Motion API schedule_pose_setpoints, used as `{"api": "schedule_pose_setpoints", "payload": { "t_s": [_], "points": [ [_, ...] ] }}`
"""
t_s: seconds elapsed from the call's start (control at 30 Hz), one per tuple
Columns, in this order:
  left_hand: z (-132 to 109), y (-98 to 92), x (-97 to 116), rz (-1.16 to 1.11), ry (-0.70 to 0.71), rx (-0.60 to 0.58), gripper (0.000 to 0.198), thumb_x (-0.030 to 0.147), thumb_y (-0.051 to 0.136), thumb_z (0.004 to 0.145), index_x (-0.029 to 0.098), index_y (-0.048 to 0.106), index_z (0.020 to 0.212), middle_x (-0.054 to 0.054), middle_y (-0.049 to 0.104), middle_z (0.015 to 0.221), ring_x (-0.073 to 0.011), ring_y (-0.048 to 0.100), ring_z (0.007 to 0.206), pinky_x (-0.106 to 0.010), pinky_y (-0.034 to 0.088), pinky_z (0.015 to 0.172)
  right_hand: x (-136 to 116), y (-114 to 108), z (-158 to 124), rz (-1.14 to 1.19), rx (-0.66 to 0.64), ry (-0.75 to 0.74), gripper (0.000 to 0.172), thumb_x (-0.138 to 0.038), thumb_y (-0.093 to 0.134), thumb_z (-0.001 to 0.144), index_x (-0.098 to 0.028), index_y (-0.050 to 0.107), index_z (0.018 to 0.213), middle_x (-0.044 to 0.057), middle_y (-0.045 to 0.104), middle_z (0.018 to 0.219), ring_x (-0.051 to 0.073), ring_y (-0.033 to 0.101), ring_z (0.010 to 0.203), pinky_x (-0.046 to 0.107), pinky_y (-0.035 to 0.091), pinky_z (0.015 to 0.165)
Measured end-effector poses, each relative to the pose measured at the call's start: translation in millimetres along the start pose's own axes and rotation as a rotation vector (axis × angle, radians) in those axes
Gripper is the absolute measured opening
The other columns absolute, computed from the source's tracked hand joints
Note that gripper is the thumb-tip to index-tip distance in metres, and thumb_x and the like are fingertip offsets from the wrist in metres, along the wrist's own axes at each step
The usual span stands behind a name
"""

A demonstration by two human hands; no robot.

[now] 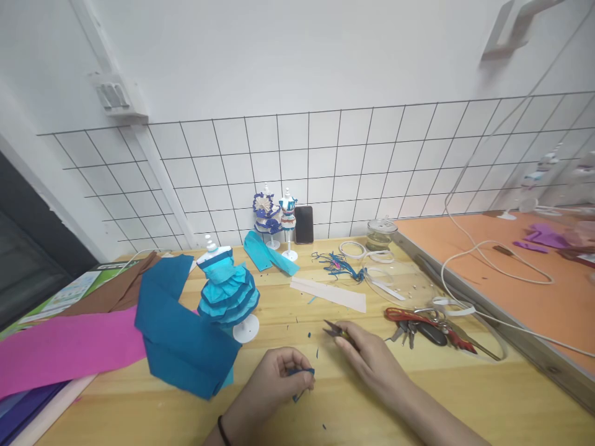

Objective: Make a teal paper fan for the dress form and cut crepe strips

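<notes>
My left hand (284, 378) is closed in a pinch on a small dark blue crepe paper strip (297, 393), low over the wooden table. To its right, my right hand (367, 353) is wrapped round a small pair of scissors (333, 331); the dark blades are parted and point left, away from the strip. Tiny blue scraps (309, 335) lie on the wood between the hands. A small white dress form (223, 288) in a layered turquoise and dark blue paper dress stands behind my left hand. A dark blue crepe paper sheet (181, 328) lies folded left of it.
Two dressed forms (289, 217) and a phone (304, 225) stand by the wall. Keys (411, 331) with a red cord lie right of my right hand. A pale paper strip (330, 293), blue shreds (341, 266) and a glass jar (381, 234) are behind. Pink paper (74, 341) spreads left.
</notes>
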State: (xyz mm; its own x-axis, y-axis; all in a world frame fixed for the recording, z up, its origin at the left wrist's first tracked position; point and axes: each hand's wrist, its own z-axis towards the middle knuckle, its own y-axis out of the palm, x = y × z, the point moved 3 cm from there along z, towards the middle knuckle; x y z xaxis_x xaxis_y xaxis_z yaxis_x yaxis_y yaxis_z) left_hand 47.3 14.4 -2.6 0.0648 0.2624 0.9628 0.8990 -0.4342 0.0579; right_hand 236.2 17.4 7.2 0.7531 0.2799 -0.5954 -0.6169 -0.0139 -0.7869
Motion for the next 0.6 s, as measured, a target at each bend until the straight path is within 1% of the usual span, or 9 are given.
{"api": "schedule_pose_setpoints", "payload": {
  "t_s": [0.07,0.13,0.2,0.27,0.33,0.47,0.53,0.6],
  "points": [
    [-0.3,-1.0,1.9,-0.056,0.014,0.005,0.034,0.039,0.074,0.053,0.013,0.056,0.068,-0.004,0.063,0.063,-0.0114,0.052,0.057,-0.024,0.037,0.056,11.9,-6.7,5.8,-0.13,0.025,0.086,0.036,-0.042,0.033,0.089,-0.02,0.055,0.107,0.008,0.064,0.098,0.022,0.061,0.088,0.031,0.045,0.073],
    [-1.0,-1.9,4.2,-0.098,0.029,0.015,0.036,0.04,0.075,0.053,0.013,0.057,0.068,-0.005,0.065,0.066,-0.0125,0.055,0.061,-0.024,0.037,0.06,23.1,-13.1,10.2,-0.198,0.051,0.152,0.04,-0.041,0.031,0.089,-0.018,0.056,0.109,0.012,0.062,0.097,0.026,0.061,0.088,0.035,0.045,0.07],
    [-1.3,-3.3,5.3,-0.112,0.041,0.035,0.035,0.041,0.075,0.054,0.014,0.057,0.067,-0.006,0.066,0.067,-0.0132,0.056,0.064,-0.024,0.038,0.061,33.1,-19.5,13.0,-0.264,0.076,0.209,0.044,-0.039,0.027,0.09,-0.015,0.053,0.116,0.014,0.059,0.096,0.029,0.061,0.087,0.036,0.045,0.068],
    [-0.7,-4.9,4.3,-0.092,0.064,0.068,0.035,0.042,0.074,0.055,0.014,0.057,0.067,-0.005,0.066,0.067,-0.0138,0.056,0.064,-0.024,0.038,0.061,41.6,-25.4,14.5,-0.317,0.101,0.25,0.046,-0.036,0.026,0.09,-0.013,0.048,0.123,0.014,0.058,0.095,0.03,0.06,0.088,0.036,0.045,0.066],
    [0.3,-6.8,1.8,-0.027,0.116,0.129,0.032,0.042,0.071,0.057,0.015,0.058,0.066,-0.005,0.065,0.066,-0.0142,0.055,0.064,-0.024,0.038,0.06,49.1,-29.9,15.5,-0.356,0.122,0.28,0.045,-0.033,0.026,0.09,-0.011,0.045,0.125,0.015,0.058,0.097,0.029,0.06,0.089,0.034,0.045,0.065],
    [-0.4,-8.1,1.0,0.188,0.32,0.248,0.016,0.031,0.063,0.066,0.016,0.058,0.065,-0.004,0.061,0.066,-0.016,0.055,0.067,-0.026,0.042,0.064,59.7,-31.2,17.0,-0.401,0.135,0.313,0.042,-0.028,0.03,0.089,-0.01,0.047,0.123,0.016,0.058,0.099,0.027,0.059,0.09,0.032,0.045,0.066],
    [-2.8,-6.9,5.7,0.317,0.466,0.26,0.007,0.024,0.057,0.07,0.017,0.057,0.066,-0.005,0.061,0.069,-0.0175,0.057,0.07,-0.028,0.045,0.066,60.7,-28.5,17.1,-0.417,0.129,0.31,0.04,-0.026,0.032,0.088,-0.01,0.048,0.122,0.015,0.059,0.096,0.026,0.059,0.089,0.032,0.045,0.067],
    [-5.8,-5.8,12.4,0.444,0.619,0.27,0.004,0.017,0.053,0.072,0.018,0.056,0.068,-0.005,0.062,0.071,-0.0183,0.058,0.072,-0.03,0.047,0.068,58.8,-25.3,16.8,-0.435,0.122,0.3,0.039,-0.022,0.034,0.087,-0.01,0.049,0.122,0.014,0.06,0.093,0.026,0.059,0.088,0.031,0.045,0.068]
  ]
}}
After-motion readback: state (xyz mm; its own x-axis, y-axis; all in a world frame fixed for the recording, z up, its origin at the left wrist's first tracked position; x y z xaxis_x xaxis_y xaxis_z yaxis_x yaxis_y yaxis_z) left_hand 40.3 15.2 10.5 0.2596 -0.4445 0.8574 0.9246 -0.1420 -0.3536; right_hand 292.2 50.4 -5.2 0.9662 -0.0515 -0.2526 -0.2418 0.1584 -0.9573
